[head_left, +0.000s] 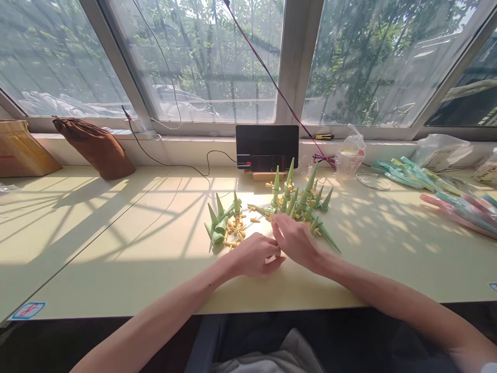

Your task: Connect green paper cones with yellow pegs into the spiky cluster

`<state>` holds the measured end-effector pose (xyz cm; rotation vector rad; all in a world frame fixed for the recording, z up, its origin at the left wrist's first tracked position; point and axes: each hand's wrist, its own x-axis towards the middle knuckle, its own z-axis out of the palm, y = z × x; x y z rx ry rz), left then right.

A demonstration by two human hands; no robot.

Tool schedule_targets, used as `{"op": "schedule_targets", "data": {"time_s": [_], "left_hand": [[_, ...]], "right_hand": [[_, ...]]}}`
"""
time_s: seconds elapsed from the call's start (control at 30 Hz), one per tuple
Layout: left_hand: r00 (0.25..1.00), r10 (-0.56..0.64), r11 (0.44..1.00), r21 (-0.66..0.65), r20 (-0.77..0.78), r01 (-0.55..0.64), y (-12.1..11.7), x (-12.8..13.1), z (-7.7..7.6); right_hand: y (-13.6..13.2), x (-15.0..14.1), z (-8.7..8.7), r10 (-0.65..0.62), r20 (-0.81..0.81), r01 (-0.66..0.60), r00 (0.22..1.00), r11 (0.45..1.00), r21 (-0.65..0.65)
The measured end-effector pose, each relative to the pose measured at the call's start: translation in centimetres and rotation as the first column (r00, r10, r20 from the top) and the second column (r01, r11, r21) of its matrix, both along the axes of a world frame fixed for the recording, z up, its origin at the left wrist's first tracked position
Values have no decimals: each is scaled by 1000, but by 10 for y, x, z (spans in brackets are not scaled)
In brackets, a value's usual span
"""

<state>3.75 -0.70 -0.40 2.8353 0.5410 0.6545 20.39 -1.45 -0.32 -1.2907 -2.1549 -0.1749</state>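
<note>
My left hand (257, 255) is low over the table with its fingers curled inward. Just beside it, my right hand (295, 241) bends down so that the fingertips of both meet. Whatever they pinch between them is hidden by the fingers. Behind my right hand stands a cluster of pointed green plastic cones (292, 199), some upright and some lying down. Left of my hands is a smaller group of green cones (217, 223). Small yellow-orange plastic pieces (235, 228) lie in a loose pile next to that group.
At the back, a black tablet (267, 137) leans with a phone (267, 163) before it on a stand. A brown drawstring pouch (95, 147) is at back left. Plastic cup in a bag (350, 155) and bagged coloured pieces (462, 212) lie right. Cables cross the sill.
</note>
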Motion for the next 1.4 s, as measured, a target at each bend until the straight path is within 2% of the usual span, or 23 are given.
{"op": "schedule_targets", "data": {"time_s": [0.17, 0.4, 0.57, 0.73, 0.93, 1.13, 1.2, 1.27, 1.33, 1.4], "left_hand": [[1000, -11, 1000, -18, 15, 12, -1, 1, -3], [999, -13, 999, -45, 41, 15, 1, 0, -2], [999, -8, 1000, -26, 41, 9, 1, -1, -2], [999, -7, 1000, -20, 31, 7, 1, -1, -1], [1000, -2, 1000, -17, -6, 1, 2, -2, -2], [997, 57, 998, -8, -51, -57, 5, -4, -4], [994, 91, 996, -4, -55, -91, 6, -5, -6], [991, 129, 992, 7, -34, -129, 7, -5, -6], [990, 137, 990, 20, 23, -137, 8, -6, -5], [991, 92, 995, 28, 95, -95, 8, -7, -2]], "right_hand": [[4, -12, 13, 0, 255, 50, 967, 981, -187], [37, -45, 28, -97, 458, 254, 883, 922, -293], [53, -56, 26, -85, 475, 266, 876, 906, -328], [55, -55, 24, -83, 462, 272, 883, 892, -361], [50, -48, 30, -37, 381, 211, 924, 879, -427], [43, -40, 35, -40, 254, 156, 966, 876, -456], [38, -39, 36, -43, 181, 117, 982, 900, -420], [32, -38, 36, -23, 7, 24, 1000, 948, -318], [24, -36, 36, 43, -164, -79, 986, 972, -220], [15, -33, 36, 101, -297, -153, 949, 976, -157]]}}
